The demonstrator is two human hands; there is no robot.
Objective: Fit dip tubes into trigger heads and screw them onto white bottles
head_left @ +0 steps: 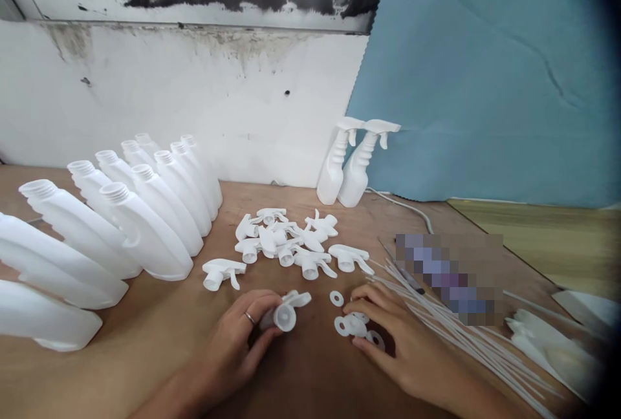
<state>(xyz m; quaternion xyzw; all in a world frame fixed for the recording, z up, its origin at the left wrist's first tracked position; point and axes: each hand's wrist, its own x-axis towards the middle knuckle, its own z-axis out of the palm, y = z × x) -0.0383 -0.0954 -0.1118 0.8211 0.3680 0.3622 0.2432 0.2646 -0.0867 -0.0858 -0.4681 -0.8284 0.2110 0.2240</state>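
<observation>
The left hand [237,335] grips a white trigger sprayer head [286,312], its threaded collar facing near and its nozzle pointing far-right. Just right of it, the right hand [388,335] rests curled, its fingertips [350,308] touching a small cluster of white ring gaskets [354,325] on the wooden table [160,322]; whether one is pinched, I cannot tell. So the gaskets lie right of the collar, nearer the right hand. Dip tubes [460,335] fan out further right

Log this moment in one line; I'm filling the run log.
left hand: holds trigger sprayer head | right hand: on white washers
</observation>
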